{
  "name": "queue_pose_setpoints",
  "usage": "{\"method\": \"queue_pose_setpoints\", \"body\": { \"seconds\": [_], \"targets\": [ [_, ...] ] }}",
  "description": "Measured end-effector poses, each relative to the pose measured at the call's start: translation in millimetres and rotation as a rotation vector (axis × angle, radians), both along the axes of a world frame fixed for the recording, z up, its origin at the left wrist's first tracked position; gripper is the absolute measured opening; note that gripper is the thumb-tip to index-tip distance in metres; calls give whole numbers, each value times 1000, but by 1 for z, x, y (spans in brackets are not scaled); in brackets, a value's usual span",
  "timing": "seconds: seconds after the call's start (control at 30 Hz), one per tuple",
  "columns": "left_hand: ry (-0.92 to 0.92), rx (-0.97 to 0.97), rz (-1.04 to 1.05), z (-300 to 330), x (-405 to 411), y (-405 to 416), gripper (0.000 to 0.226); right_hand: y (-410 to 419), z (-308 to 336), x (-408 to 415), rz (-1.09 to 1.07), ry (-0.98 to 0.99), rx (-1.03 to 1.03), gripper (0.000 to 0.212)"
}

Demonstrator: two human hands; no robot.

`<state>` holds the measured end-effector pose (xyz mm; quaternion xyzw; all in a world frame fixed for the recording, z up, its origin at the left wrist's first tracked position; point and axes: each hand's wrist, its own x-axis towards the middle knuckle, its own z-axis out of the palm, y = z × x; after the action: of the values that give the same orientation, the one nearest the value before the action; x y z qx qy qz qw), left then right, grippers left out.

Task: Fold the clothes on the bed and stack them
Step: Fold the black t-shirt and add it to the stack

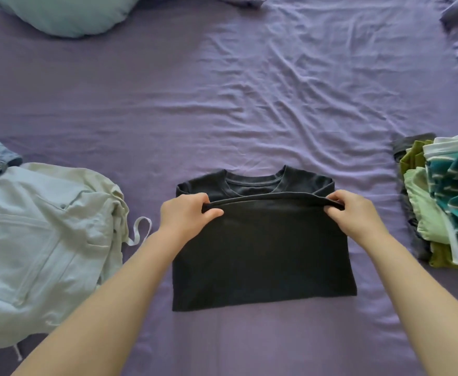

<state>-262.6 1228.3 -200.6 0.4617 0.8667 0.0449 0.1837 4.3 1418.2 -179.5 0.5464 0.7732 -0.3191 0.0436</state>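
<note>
In the middle of the purple bed sheet (249,104) lies a black T-shirt (260,256), its lower half folded up toward the collar. The left hand (187,215) and right hand (355,213) each pinch a corner of the folded edge. Pale clothes (40,234) sit to the left and a green-and-teal stack (445,202) to the right.

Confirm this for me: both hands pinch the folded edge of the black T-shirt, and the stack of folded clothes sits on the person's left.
One thing is wrong. The head view shows the left hand and right hand pinching the black T-shirt at its folded edge, but the stack of folded clothes sits on the person's right, not the left.
</note>
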Motion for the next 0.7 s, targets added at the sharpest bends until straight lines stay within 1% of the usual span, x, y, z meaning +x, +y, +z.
{"method": "queue_pose_setpoints", "body": {
  "seconds": [0.1, 0.2, 0.3, 0.4, 0.43, 0.5, 0.57, 0.63, 0.67, 0.7],
  "targets": [
    [51, -82, -57, 1, -19, 24, 47, 22, -10, -14, -141, 100, 61, 17],
    [92, -203, -176, -3, -39, 40, 46, 39, -23, -21, -213, 78, 144, 22],
    [126, -169, -185, -14, -51, 50, 34, 47, -37, -28, -209, 31, 177, 25],
    [187, -169, -163, -26, -48, 53, 34, 47, -51, -33, -217, 11, 200, 24],
    [215, -142, -168, -29, -45, 53, 32, 46, -55, -34, -231, 9, 213, 24],
    [290, 24, -139, -34, -32, 52, 27, 43, -63, -31, -230, 41, 259, 28],
    [340, 246, -85, -38, -2, 54, 34, 37, -70, -24, -236, 98, 278, 41],
    [307, 408, -142, -44, 39, 61, 39, 27, -72, -17, -299, 125, 238, 54],
    [258, 438, -201, -47, 62, 67, 41, 21, -73, -12, -321, 119, 222, 59],
    [201, 426, -265, -52, 84, 71, 43, 14, -74, -8, -327, 106, 216, 61]
  ]
}}
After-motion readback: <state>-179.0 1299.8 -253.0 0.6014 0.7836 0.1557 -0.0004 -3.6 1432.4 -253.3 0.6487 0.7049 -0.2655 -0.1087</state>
